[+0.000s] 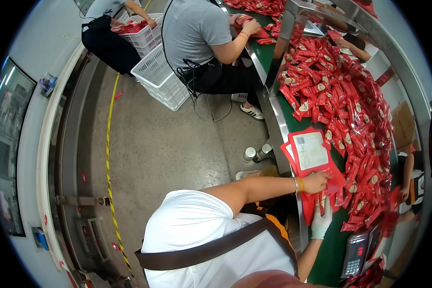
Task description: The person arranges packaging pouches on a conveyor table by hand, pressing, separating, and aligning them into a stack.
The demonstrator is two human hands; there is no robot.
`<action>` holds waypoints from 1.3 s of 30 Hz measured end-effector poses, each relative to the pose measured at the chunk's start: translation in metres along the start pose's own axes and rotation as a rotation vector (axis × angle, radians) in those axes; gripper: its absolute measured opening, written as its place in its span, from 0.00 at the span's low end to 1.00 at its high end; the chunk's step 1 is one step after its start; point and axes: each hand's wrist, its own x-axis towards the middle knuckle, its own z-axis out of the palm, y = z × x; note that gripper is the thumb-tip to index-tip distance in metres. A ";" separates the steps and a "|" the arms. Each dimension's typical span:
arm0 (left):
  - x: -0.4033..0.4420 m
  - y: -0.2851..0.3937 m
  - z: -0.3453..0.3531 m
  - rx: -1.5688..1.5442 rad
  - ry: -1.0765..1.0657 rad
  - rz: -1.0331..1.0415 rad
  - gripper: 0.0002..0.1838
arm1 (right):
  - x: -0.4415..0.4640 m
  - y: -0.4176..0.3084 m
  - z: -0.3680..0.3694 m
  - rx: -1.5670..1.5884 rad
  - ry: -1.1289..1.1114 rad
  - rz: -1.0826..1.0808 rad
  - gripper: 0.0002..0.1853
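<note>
Flat red pouches (312,150) with a pale label lie stacked at the near edge of the green table. My left hand (316,182), bare with a yellow band at the wrist, is closed at the lower part of these pouches; what its fingers pinch is too small to name. Just below it my right hand (321,220), in a white glove, is closed around a small red packet (321,204) beside a red pouch. A large heap of small red packets (341,91) lies right beyond both hands.
A digital scale (355,254) stands at the lower right. A metal frame (279,43) rises over the table. A seated co-worker (192,43) works farther up, near white crates (161,77). Another person's hand (405,193) shows at the right. Two metal flasks (257,152) stand beside the table.
</note>
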 end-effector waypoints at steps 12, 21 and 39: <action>0.036 0.095 -0.014 -0.192 -0.440 -0.035 0.10 | 0.041 0.024 0.032 0.153 -0.057 -0.036 0.23; 0.097 -0.021 -0.047 0.388 -0.843 0.083 0.08 | 0.051 0.042 0.037 0.292 -0.340 0.048 0.22; 0.031 0.024 -0.072 0.578 -0.191 -0.027 0.28 | 0.055 0.030 0.067 0.443 -0.282 0.027 0.20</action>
